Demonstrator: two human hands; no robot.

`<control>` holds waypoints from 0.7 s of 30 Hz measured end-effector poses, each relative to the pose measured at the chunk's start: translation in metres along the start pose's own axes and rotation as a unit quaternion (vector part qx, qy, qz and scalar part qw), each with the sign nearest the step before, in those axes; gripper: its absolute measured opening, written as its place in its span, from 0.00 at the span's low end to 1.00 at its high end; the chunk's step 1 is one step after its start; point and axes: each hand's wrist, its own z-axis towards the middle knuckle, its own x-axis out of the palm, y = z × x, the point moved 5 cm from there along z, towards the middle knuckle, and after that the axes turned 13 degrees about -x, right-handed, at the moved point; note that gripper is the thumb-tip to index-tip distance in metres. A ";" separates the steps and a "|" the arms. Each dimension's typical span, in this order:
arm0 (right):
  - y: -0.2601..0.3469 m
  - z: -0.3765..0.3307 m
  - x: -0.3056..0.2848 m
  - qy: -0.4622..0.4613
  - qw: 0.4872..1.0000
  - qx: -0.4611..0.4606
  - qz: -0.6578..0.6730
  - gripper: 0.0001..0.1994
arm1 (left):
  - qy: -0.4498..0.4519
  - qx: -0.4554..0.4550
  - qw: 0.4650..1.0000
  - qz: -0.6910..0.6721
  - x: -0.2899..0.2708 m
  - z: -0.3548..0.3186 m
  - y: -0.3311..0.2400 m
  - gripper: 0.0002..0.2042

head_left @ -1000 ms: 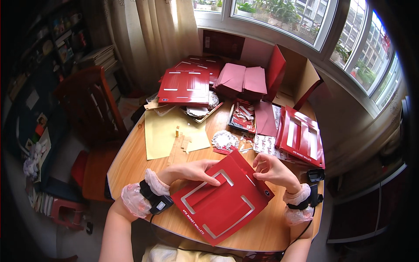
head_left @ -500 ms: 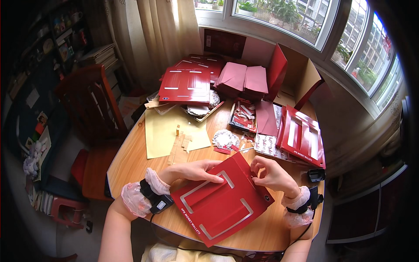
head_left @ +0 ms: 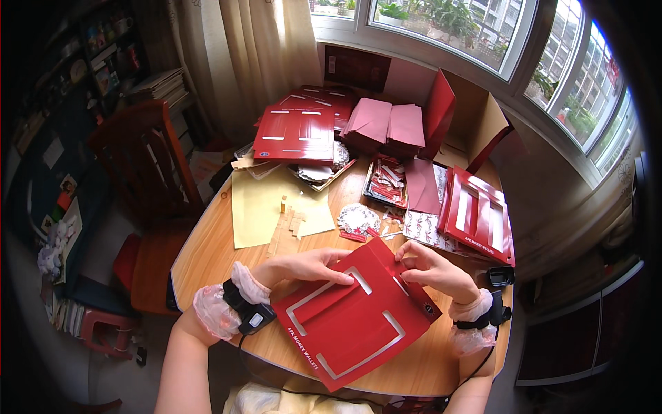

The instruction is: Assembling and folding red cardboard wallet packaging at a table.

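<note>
A flat red cardboard folder point(head_left: 352, 314) with L-shaped cut-out windows lies tilted in front of me, above the table's near edge. My left hand point(head_left: 314, 267) grips its upper left edge, thumb on top and the other fingers mostly underneath. At the upper right edge, my right hand point(head_left: 436, 270) has its thumb and index finger closed on the card beside a flap with a narrow pale slot. Just beyond the folder lie a round white-and-patterned paper tag pile point(head_left: 358, 219) and small red labels point(head_left: 353, 235).
Red folders point(head_left: 293, 131) are stacked at the back left, pink envelopes point(head_left: 386, 124) beside them. A tray of red tags point(head_left: 386, 183) stands mid-table; more window folders point(head_left: 476, 217) lie right. A yellow sheet point(head_left: 258, 207) bears wooden pieces point(head_left: 284, 231). A small black box point(head_left: 500, 276) sits at the right edge.
My right fingers have shifted slightly along the folder's upper right edge. A pale slot beside the flap shows more now. The folder has moved a little to the right.
</note>
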 end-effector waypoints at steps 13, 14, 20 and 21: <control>-0.015 0.000 -0.011 -0.053 0.948 -0.035 0.312 0.09 | -0.028 0.018 0.997 -0.068 0.000 -0.004 -0.006 0.29; -0.017 0.000 -0.011 -0.062 0.950 -0.026 0.305 0.09 | -0.028 0.017 0.997 -0.068 0.001 -0.005 -0.006 0.29; -0.021 0.002 -0.016 -0.079 0.976 -0.017 0.201 0.09 | -0.021 0.019 0.997 -0.066 -0.002 -0.006 -0.004 0.28; -0.020 0.001 -0.019 -0.100 0.982 -0.032 0.159 0.09 | -0.025 0.017 0.997 -0.069 -0.003 -0.004 -0.004 0.28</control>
